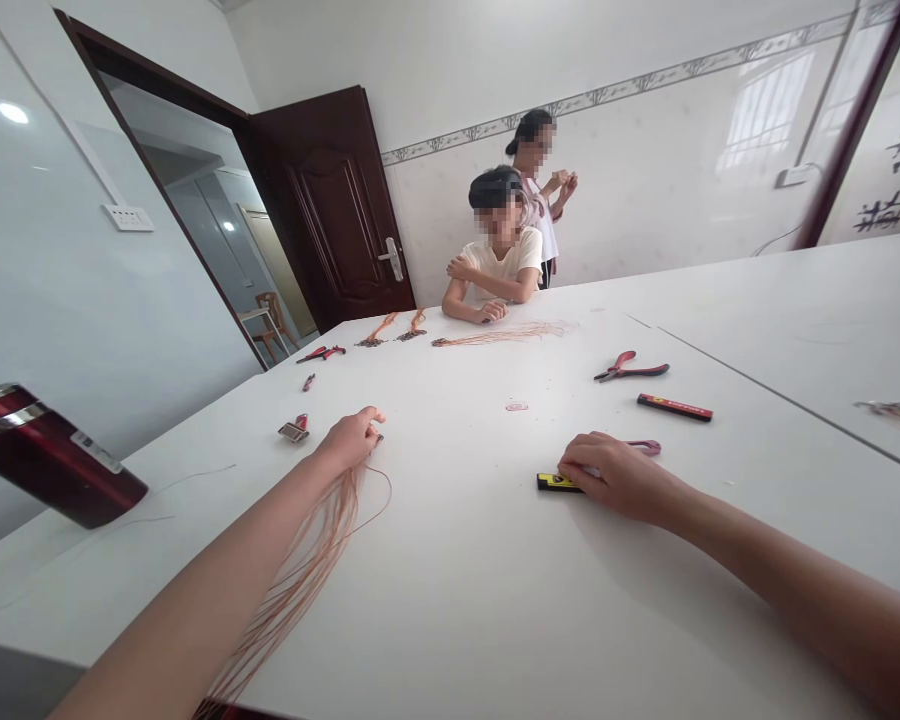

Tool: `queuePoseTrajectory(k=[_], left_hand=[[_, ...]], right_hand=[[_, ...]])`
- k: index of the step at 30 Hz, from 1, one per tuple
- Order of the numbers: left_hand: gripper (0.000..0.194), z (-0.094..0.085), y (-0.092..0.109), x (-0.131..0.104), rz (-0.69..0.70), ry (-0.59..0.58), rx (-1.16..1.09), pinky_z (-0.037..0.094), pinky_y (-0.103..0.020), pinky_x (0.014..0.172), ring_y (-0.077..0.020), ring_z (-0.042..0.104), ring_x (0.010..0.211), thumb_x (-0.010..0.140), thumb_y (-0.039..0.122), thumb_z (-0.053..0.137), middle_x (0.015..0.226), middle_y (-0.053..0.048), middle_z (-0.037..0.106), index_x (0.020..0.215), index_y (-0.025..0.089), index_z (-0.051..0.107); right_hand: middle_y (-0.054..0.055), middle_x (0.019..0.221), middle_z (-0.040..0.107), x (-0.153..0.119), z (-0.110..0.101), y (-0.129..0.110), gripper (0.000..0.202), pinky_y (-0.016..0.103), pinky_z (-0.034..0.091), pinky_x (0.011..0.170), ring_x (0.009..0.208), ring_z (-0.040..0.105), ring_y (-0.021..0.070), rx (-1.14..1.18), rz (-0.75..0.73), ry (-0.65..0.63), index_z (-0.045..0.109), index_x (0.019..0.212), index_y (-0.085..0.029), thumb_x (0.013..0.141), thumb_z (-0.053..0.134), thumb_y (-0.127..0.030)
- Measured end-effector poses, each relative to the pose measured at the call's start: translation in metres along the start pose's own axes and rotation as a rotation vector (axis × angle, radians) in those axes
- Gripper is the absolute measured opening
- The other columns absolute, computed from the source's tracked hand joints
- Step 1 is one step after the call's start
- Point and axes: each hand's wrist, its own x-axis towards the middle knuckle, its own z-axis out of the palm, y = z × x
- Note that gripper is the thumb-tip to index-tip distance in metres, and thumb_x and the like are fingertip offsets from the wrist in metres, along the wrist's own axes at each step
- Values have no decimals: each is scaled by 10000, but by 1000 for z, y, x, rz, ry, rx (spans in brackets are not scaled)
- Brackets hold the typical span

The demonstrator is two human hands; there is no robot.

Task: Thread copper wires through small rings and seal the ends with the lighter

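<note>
My left hand [354,436] is closed around the top end of a bundle of thin orange cords [345,510]. The cords trail down beside my forearm to the table's near edge, and a small dark bit shows at my fingertips. Over on the right, my right hand [607,474] lies low on the table with its fingers curled onto a flat yellow-and-black case [556,483]; the hand covers part of it. Just behind this hand a pink looped handle [649,447] pokes out, the rest of that tool being hidden.
Red-handled pliers [634,370] and a red-and-black case [675,408] lie at right. More pliers [322,353], a metal clip-like piece [295,430] and cord bundles [495,335] lie farther off. A dark red tumbler [52,455] stands left. Two people are across the table.
</note>
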Motion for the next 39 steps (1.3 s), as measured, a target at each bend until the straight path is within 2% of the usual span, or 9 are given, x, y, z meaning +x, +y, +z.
queuePoseTrajectory(k=[5,11,23,28,31,34,36,39], left_hand=[[368,-2,2,-3,15,17,-17,390,-220,605,-130,558,622,652,193,474,691,31,599,1014,231,522],[335,2,2,-1,3,6,-56,401,-216,636,-131,567,641,608,139,500,641,41,604,917,240,580],[292,-8,-1,0,-201,179,-331,451,-243,590,-139,613,647,656,252,554,737,-21,633,940,184,551],[310,-11,3,1,-241,219,-451,466,-253,539,-153,607,656,647,267,576,739,-52,629,932,152,538],[336,-14,26,-3,-191,221,-527,474,-256,521,-155,602,663,661,300,569,748,-51,629,959,154,520],[334,-11,75,-17,-50,188,-614,491,-252,613,-131,598,714,682,302,564,790,-19,626,991,189,509],[308,-5,114,-33,153,135,-708,488,-248,688,-117,591,741,689,260,572,773,-3,606,983,195,509],[259,10,164,-58,421,98,-725,492,-241,671,-112,581,725,731,240,538,773,-7,596,989,216,525]], right_hand=[[16,682,567,0,1,0,288,245,309,536,684,499,140,-3,-8,3,493,598,-189,831,332,-241],[18,687,566,0,1,0,279,247,305,534,675,496,137,-13,-7,3,507,612,-189,827,331,-222],[14,699,577,0,2,2,280,247,318,551,694,510,139,-13,-13,15,502,605,-193,828,337,-228],[19,706,582,1,2,3,273,253,345,580,704,516,144,-6,-12,9,519,617,-192,824,346,-232],[38,747,594,1,1,1,268,269,365,605,737,523,159,14,-8,27,560,675,-192,828,348,-254],[58,846,607,0,-3,-6,257,293,382,644,805,527,180,93,38,121,596,801,-200,828,360,-300],[52,840,610,-1,-6,-15,263,297,392,650,746,535,162,229,119,158,597,863,-211,826,371,-341],[35,728,593,-1,-13,-27,314,271,401,582,615,510,125,541,273,104,592,868,-200,804,397,-437]])
